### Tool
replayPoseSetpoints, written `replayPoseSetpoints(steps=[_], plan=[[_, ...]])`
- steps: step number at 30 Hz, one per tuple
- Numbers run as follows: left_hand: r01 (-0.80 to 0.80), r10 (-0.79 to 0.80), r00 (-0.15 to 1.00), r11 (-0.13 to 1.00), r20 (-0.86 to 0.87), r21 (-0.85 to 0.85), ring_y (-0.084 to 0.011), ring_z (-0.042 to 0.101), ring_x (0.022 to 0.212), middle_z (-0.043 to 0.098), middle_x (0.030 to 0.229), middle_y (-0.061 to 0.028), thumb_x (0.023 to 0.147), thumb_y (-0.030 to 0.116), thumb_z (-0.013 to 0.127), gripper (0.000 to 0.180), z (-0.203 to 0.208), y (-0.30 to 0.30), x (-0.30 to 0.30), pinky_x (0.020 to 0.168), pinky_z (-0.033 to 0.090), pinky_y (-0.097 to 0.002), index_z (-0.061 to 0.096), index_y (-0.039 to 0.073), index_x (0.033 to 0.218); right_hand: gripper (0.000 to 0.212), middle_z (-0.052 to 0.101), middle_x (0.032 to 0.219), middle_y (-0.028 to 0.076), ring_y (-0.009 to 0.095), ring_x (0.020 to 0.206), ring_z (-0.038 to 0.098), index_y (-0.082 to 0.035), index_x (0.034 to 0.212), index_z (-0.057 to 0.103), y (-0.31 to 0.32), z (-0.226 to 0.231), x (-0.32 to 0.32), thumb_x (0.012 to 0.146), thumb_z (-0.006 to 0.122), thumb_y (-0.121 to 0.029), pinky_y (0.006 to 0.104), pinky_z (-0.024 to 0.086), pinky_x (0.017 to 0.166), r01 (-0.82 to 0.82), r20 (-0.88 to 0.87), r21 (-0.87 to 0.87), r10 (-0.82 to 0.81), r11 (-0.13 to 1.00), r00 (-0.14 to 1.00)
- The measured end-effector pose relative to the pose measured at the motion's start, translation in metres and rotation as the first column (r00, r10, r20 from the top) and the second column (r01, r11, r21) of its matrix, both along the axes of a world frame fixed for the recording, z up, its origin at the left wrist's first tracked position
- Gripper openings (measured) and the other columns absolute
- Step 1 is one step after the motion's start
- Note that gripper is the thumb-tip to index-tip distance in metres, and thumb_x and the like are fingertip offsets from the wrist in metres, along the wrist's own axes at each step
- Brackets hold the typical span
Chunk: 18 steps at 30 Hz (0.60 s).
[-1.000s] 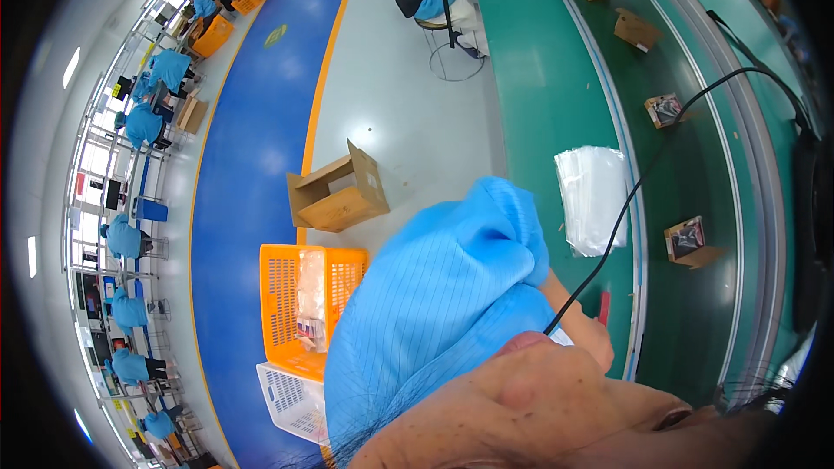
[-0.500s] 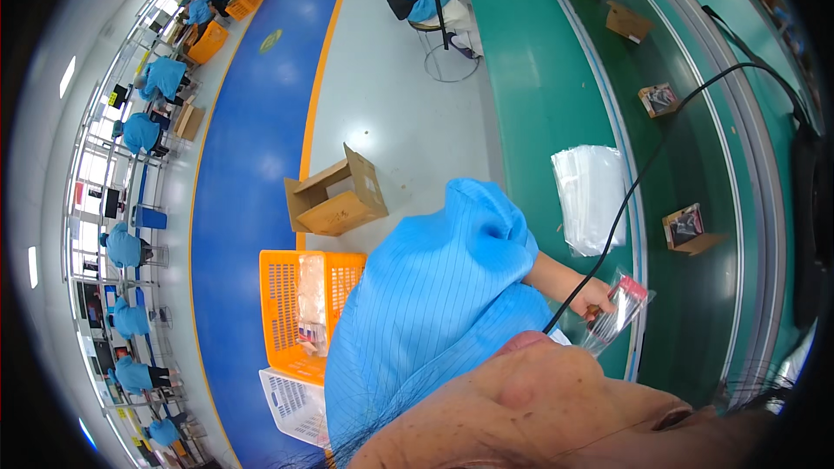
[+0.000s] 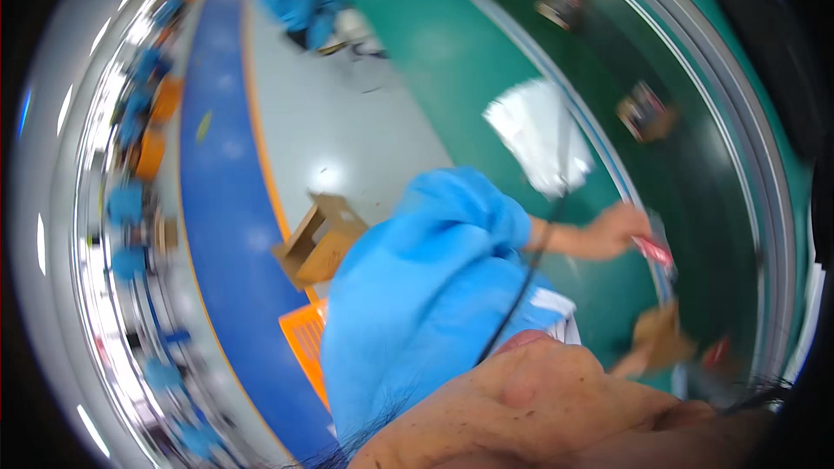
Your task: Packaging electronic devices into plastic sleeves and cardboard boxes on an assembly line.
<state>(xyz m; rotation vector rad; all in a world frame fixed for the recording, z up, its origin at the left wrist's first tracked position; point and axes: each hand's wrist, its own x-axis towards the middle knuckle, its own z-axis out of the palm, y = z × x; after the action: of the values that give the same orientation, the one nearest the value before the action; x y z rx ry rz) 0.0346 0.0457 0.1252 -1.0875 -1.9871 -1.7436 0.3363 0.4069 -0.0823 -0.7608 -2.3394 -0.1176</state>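
My left hand (image 3: 618,231), at the end of the blue sleeve, is closed on a clear plastic packet (image 3: 658,250) with a red strip. It is over the lengthwise rail between the green bench and the darker green belt. Lower in the view, a blurred part of my right hand (image 3: 632,365) shows beside a small open cardboard box (image 3: 662,334). Its fingers are too smeared to make out, so I cannot tell whether it grips the box. A blurred red item (image 3: 718,353) lies next to that box. Flat clear plastic bags (image 3: 540,137) are spread on the bench.
On the dark belt (image 3: 708,195) stand small open cartons, one (image 3: 645,113) with packed items. A larger open cardboard box (image 3: 323,243) and an orange crate (image 3: 304,339) are on the floor. A black cable (image 3: 521,295) hangs in front. Blue-clad people work farther off.
The whole view has turned and blurred. My left hand has moved with the packet toward the dark belt. Part of my right hand and a cardboard box have come into view below.
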Motion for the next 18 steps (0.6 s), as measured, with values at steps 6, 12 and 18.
replayPoseSetpoints(steps=[6,12,18], plan=[[0.087,-0.119,0.973,0.983,-0.196,-0.162,-0.0322,0.056,0.093,0.061,0.101,-0.0095,0.063,-0.001,0.067,0.037,-0.023,-0.001,-0.009,0.083,0.048,-0.0398,0.065,0.007,0.099,0.020,0.068,0.083,0.015,0.030,0.083,0.065,-0.001,0.090,0.066,-0.203,0.035,-0.168,0.084,0.059,-0.019,0.0434,0.049,0.075,-0.158,0.023,-0.435,0.186,0.887,0.982],[0.260,-0.223,0.965,0.886,0.139,-0.384,-0.0313,0.057,0.092,0.062,0.105,-0.0115,0.071,0.003,0.065,0.036,-0.082,-0.015,0.009,0.082,0.044,-0.0411,0.063,0.009,0.106,0.025,0.065,0.099,0.019,0.034,0.092,0.063,0.000,0.108,0.061,-0.250,0.087,-0.172,0.083,0.060,-0.005,0.0374,0.049,0.081,-0.290,-0.271,-0.707,0.131,0.645,0.953],[0.078,0.109,0.971,0.695,0.212,-0.715,-0.0321,0.048,0.091,0.056,0.088,-0.0109,0.071,0.020,0.074,0.032,-0.076,0.002,-0.008,0.077,0.036,-0.0418,0.058,0.007,0.096,0.020,0.062,0.089,0.019,0.037,0.081,0.060,0.002,0.097,0.062,-0.255,0.097,-0.179,0.089,0.061,-0.016,0.0393,0.048,0.072,-0.238,-0.218,-0.749,0.110,0.618,0.970]])
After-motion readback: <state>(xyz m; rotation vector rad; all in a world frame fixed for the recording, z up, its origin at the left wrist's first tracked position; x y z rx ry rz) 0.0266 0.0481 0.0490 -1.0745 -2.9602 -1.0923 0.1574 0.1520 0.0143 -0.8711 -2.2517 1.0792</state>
